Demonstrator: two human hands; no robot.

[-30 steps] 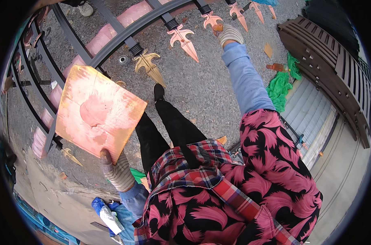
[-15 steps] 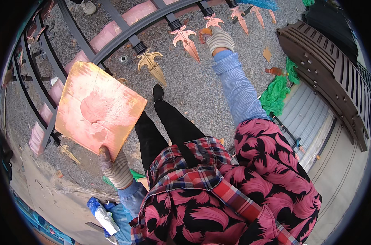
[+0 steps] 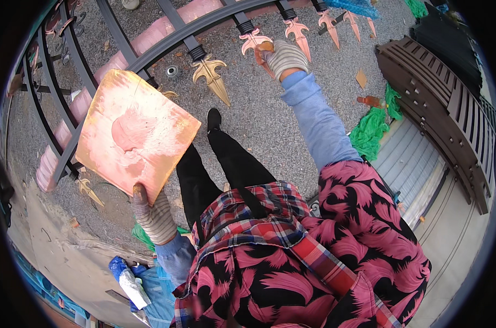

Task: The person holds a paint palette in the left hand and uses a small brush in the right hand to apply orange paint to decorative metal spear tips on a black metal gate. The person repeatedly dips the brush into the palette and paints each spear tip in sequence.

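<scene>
My left hand [image 3: 152,218], in a striped glove, grips the lower corner of a flat square board [image 3: 166,128], thumb on top. Pale pink paint coats the board, with a thicker wet patch in the middle. My right hand [image 3: 287,59], also gloved, pinches a small orange-brown, sponge-like pad [image 3: 266,48] against a pink spearhead finial [image 3: 251,41] on a dark metal fence panel [image 3: 196,27], partly covering it. To its left, another finial [image 3: 209,76] is gold; the finials further right [image 3: 298,35] are pink.
A pink wrapped roll [image 3: 122,54] lies under the fence bars. Brown slatted panels [image 3: 433,104] stand at the right, near green netting [image 3: 370,131] and a reddish bottle [image 3: 371,101]. Blue and white plastic bags [image 3: 133,284] lie at the lower left. Rough grey ground runs underneath.
My right hand has moved left with the pad, from beside another pink finial onto the one next to the gold finial. My left hand still holds the board. The view has shifted slightly.
</scene>
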